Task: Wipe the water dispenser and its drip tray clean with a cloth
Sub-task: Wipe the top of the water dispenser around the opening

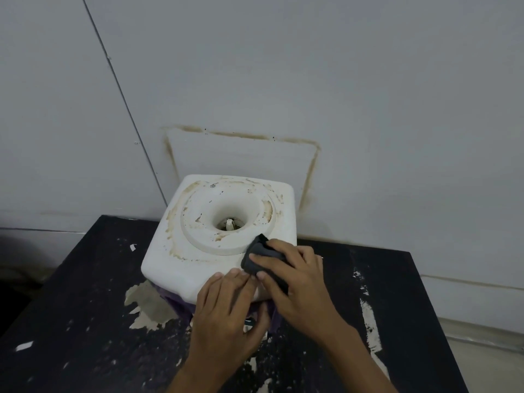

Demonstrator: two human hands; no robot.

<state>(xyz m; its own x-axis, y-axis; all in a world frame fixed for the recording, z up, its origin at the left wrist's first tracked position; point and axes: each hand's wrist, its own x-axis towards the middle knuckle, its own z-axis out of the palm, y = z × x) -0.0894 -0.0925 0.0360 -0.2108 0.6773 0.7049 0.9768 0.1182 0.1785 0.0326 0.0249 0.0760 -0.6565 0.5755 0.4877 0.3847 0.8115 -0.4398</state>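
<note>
A white water dispenser (181, 248) stands on a black table, seen from above, with brown stains around its round bottle well. My right hand (297, 282) presses a dark grey cloth (259, 255) onto the dispenser's top near its front right corner. My left hand (226, 310) rests against the front edge of the dispenser, fingers curled around it, fingertips touching the cloth's edge. The front face and the drip tray are hidden below the top and my hands.
The black table (71, 321) has chipped, peeling patches near the dispenser's base. A white wall (283, 80) rises directly behind, marked with a brown rectangular stain outline. The table's right edge drops to a pale floor (482, 364).
</note>
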